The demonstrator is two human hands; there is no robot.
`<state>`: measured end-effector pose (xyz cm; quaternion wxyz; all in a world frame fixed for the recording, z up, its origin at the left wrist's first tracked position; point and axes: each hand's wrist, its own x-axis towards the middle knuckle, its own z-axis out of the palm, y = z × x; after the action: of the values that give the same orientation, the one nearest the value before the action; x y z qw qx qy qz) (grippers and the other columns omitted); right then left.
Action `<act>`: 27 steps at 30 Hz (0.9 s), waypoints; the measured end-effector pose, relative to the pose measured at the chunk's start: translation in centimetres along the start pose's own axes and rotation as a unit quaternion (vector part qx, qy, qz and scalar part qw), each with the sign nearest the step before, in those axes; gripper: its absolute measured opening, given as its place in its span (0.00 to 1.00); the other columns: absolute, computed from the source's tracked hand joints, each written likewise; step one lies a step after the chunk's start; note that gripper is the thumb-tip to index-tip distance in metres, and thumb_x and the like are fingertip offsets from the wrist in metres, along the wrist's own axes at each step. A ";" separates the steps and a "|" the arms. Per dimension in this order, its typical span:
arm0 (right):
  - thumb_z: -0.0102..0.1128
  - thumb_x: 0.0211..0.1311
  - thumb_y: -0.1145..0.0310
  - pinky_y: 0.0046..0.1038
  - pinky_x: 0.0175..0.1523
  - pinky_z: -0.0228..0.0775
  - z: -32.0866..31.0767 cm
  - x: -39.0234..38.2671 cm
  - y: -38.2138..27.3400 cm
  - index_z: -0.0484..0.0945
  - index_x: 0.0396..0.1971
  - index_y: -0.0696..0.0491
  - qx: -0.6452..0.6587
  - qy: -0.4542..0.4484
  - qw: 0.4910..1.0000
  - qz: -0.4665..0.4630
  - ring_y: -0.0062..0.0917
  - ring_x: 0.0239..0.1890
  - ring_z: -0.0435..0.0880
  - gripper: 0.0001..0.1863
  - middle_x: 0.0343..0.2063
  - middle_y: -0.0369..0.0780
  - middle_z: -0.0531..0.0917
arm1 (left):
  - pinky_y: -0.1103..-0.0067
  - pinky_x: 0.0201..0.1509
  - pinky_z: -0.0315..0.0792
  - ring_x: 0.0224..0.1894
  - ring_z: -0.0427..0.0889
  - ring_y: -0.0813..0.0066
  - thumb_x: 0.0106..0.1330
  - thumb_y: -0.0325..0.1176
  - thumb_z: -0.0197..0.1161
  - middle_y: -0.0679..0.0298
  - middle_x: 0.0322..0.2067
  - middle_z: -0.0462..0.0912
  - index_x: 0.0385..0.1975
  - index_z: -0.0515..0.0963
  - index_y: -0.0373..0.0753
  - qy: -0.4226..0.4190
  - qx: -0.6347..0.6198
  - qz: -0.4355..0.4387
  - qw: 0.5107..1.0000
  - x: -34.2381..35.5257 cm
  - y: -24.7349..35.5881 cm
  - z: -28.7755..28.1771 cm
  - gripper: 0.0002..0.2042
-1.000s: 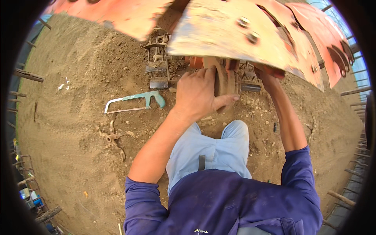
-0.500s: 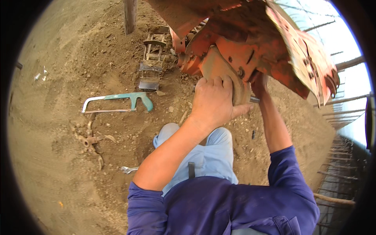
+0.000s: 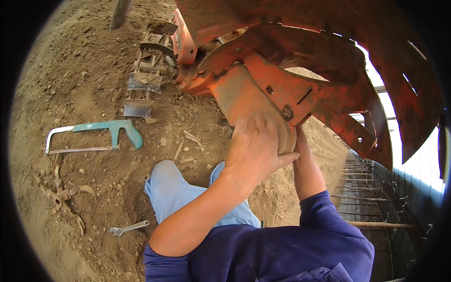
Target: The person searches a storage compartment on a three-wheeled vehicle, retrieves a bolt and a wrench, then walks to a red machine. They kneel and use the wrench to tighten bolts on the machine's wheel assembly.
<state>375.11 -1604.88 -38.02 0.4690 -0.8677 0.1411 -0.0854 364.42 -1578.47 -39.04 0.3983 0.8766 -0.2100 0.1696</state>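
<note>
Your left hand (image 3: 258, 145) has its grip wrapped over the lower end of the soil-stained orange casing (image 3: 244, 96), beneath the rusty guard (image 3: 303, 42). Your right hand is mostly hidden behind it — I can't tell its grip. Dusty metal could let your palm slip — unseen fingers might scrape the bracket (image 3: 282, 84).

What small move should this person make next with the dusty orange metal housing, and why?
Probably press the bare left hand lightly against the dusty orange metal housing to steady it: that hand lies across its lower end, while the bare right forearm reaches behind, where the hand is largely hidden, so its grip cannot be judged.
</note>
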 end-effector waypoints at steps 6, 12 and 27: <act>0.58 0.74 0.46 0.22 0.26 0.56 -0.5 -0.4 0.0 0.81 0.41 0.47 -0.005 0.011 1.000 0.016 0.14 0.20 0.66 0.19 0.22 0.28 0.73 | 0.74 0.42 0.66 0.35 0.79 0.72 0.54 0.77 0.62 0.65 0.30 0.79 0.45 0.82 0.31 0.019 0.020 0.006 1.000 -0.3 -0.4 -0.3 0.45; 0.58 0.74 0.47 0.23 0.26 0.56 -0.7 -0.1 0.0 0.82 0.41 0.48 -0.002 0.016 1.000 0.019 0.14 0.21 0.67 0.18 0.23 0.28 0.73 | 0.74 0.43 0.68 0.37 0.79 0.72 0.53 0.77 0.62 0.65 0.33 0.80 0.49 0.81 0.32 -0.018 0.029 -0.017 0.999 0.4 0.6 1.0 0.46; 0.58 0.73 0.50 0.23 0.27 0.59 -0.2 0.3 -0.6 0.82 0.42 0.49 0.031 0.011 0.999 0.008 0.16 0.22 0.69 0.17 0.24 0.29 0.75 | 0.70 0.44 0.70 0.35 0.81 0.63 0.48 0.74 0.69 0.59 0.32 0.81 0.44 0.80 0.30 -0.045 0.009 -0.035 0.998 0.6 1.0 1.0 0.45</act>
<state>375.46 -1604.84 -37.40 0.4949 -0.8506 0.1499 -0.0955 364.54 -1579.92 -38.77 0.3864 0.8936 -0.1959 0.1179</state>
